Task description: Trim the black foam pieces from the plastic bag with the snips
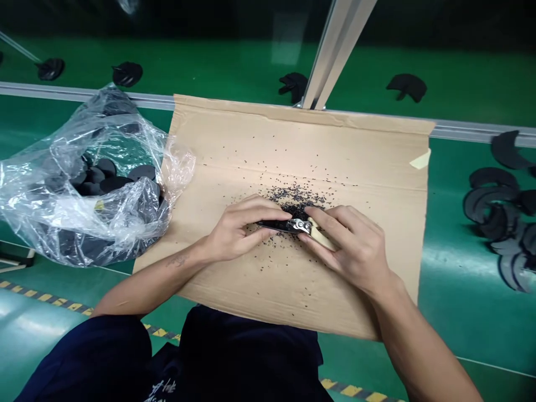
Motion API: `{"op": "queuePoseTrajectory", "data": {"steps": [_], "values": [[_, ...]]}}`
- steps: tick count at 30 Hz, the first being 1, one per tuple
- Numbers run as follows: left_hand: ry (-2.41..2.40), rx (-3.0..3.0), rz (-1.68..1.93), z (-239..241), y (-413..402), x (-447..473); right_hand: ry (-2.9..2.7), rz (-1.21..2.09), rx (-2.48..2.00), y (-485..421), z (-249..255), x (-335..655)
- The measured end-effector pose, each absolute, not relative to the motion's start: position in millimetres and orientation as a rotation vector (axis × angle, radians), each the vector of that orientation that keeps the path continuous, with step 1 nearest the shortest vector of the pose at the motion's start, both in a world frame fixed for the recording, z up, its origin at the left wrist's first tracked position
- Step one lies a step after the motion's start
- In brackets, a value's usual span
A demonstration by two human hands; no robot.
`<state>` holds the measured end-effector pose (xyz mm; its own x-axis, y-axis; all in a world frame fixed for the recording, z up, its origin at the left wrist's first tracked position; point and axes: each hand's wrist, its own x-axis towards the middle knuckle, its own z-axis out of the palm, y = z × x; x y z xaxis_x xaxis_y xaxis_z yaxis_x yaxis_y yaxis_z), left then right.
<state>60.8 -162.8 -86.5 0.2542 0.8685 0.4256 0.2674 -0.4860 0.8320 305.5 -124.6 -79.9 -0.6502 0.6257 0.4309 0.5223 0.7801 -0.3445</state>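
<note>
My left hand (238,229) pinches a thin black part (274,224) flat over a brown cardboard sheet (355,162). My right hand (349,245) grips a small cutting tool (304,226) with a metal head and a pale handle, its head touching the black part's end. A heap of tiny black shavings (299,198) lies on the cardboard just beyond both hands.
A clear plastic bag (90,184) of black disc-like parts sits at the left. Curved black pieces (500,215) are piled at the right on the green surface. A metal rail (481,132) and a slanted post (335,50) cross behind, with more black parts beyond.
</note>
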Motion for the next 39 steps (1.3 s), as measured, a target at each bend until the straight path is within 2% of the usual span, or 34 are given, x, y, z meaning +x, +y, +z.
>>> {"op": "queuePoseTrajectory", "data": {"steps": [9, 15, 20, 22, 26, 28, 33, 36, 39], "values": [[0.962, 1.885, 1.235, -92, -163, 61, -2.441, 0.087, -0.874, -130, -81, 305], [1.065, 1.894, 1.226, -89, -161, 61, -2.177, 0.72, -1.076, -127, -78, 303], [1.096, 1.924, 1.245, -86, -163, 62, -1.969, 1.025, -1.068, -130, -81, 293], [1.093, 1.951, 1.237, -87, -164, 63, -2.016, 0.976, -0.968, -135, -82, 287], [1.157, 2.274, 1.172, -92, -166, 65, -2.265, 0.395, -0.811, -146, -79, 280], [1.216, 2.419, 1.1, -95, -167, 66, -2.323, 0.243, -0.742, -147, -76, 280], [1.212, 2.15, 1.16, -95, -170, 65, -2.114, 0.717, -0.787, -135, -73, 292], [1.175, 1.836, 1.2, -91, -171, 66, -2.096, 0.704, -0.984, -126, -74, 299], [1.116, 1.671, 1.229, -88, -171, 67, -2.225, 0.643, -0.947, -124, -79, 302]]}}
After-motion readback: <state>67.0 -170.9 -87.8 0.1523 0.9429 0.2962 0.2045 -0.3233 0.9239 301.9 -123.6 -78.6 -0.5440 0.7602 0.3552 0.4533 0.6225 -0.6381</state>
